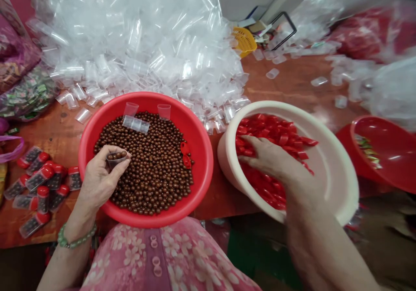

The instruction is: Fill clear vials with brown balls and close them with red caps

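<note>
My left hand [100, 176] is shut on a small clear plastic tube [116, 161] holding several brown beads, just above a red plastic basin [203, 152]. That basin is heaped with round brown beads [154, 169]. Several clear tubes [135, 124] and a couple of red caps [186, 154] lie on the beads. My right hand [269, 163] rests with spread fingers on loose red caps [264, 128] inside a cream plastic basin [338, 174]. Part of the cap pile is hidden under that hand.
Capped tubes of brown beads [39, 191] lie on the brown table left of the red basin. A large heap of clear tubes [136, 44] fills the back. A yellow basket [243, 41] stands behind, and a tilted red basin [383, 152] sits at right.
</note>
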Tool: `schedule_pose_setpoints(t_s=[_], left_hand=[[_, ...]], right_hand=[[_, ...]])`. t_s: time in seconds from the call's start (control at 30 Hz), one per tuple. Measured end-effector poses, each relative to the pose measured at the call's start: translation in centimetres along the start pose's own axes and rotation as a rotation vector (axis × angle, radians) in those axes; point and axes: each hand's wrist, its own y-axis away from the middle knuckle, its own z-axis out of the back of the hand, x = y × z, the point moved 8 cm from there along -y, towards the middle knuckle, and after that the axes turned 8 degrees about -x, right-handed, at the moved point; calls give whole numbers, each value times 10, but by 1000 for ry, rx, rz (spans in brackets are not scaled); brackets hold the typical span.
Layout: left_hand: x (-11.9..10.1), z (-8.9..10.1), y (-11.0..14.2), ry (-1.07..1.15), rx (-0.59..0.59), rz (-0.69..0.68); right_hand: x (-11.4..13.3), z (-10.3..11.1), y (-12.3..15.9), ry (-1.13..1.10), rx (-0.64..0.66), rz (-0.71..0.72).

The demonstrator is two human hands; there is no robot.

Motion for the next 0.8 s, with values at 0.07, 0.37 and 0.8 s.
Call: schedule_pose_setpoints(t_s=[0.07, 0.37, 0.8], left_hand=[[1, 0, 0, -1, 6, 14], [2, 0, 1, -15, 23, 3], [-16, -20, -12, 262, 270, 87]], right_hand=[[-1, -7, -2, 14, 26, -49], [11, -16, -3, -67, -64, -93], [-30, -8, -2, -131, -202, -136]])
